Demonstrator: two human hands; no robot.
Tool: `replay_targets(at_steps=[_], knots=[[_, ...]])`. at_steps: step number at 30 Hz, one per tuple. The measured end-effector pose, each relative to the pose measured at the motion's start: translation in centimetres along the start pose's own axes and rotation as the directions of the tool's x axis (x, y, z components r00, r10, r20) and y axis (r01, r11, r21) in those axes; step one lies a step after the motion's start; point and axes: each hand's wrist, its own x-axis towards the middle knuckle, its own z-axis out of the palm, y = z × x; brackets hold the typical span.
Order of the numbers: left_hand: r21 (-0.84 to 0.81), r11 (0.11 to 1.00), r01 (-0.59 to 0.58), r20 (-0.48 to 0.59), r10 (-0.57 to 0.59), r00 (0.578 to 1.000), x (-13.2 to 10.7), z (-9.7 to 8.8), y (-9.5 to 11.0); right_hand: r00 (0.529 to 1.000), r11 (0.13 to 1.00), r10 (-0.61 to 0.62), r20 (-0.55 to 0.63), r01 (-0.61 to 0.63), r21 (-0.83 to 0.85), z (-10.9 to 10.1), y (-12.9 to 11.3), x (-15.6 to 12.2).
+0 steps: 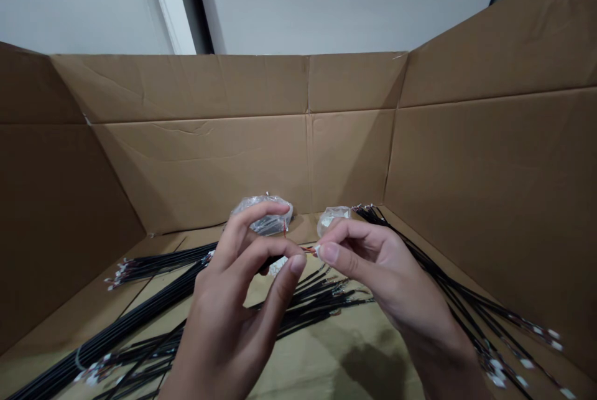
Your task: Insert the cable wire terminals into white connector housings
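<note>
My left hand point(233, 300) pinches thin red and orange wires point(310, 250) between thumb and forefinger, its other fingers raised. A small white connector point(318, 251) sits at the wires' end, between the thumb and forefinger of my right hand point(396, 272). How far the wire ends go into it is too small to tell. A loose red wire end point(285, 228) sticks up behind the left fingers. Below my hands lies a bunch of black cables point(308, 310) with bare-looking wire ends pointing right. Part of this bunch is hidden behind my left hand.
Cardboard walls point(200, 151) surround the cardboard floor. At the back stand a clear plastic bag point(268, 224) and a smaller bag point(332, 216) of white pieces. A tied bundle of black cables point(116, 338) lies at left; more black cables point(448, 282) with white connectors run along the right.
</note>
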Motion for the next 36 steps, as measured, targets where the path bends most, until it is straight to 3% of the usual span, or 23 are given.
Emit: replay_targets(at_steps=[10,16,23,30,36], knots=[[0.031,0.999,-0.017,-0.076,0.019,0.997,-0.2,0.5,-0.1,1.0,0.991,0.012,-0.003,-0.011,0.136,0.0,0.2,0.3],[0.023,1.0,0.009,-0.055,-0.008,0.998,-0.3,0.2,0.8,0.999,0.961,0.045,0.014,-0.047,0.271,0.2,0.1,0.3],[-0.018,0.998,0.054,-0.236,-0.056,0.97,-0.7,0.6,1.7,0.993,0.919,0.097,0.063,-0.113,0.379,0.5,-0.1,0.1],[0.145,0.989,-0.001,-0.242,0.036,0.97,-0.7,0.4,1.6,0.995,0.916,0.089,0.053,-0.102,0.389,0.6,0.0,0.0],[0.186,0.98,-0.071,-0.286,0.123,0.95,-0.7,0.9,0.7,0.997,0.919,0.069,0.043,-0.081,0.387,0.7,0.0,0.1]])
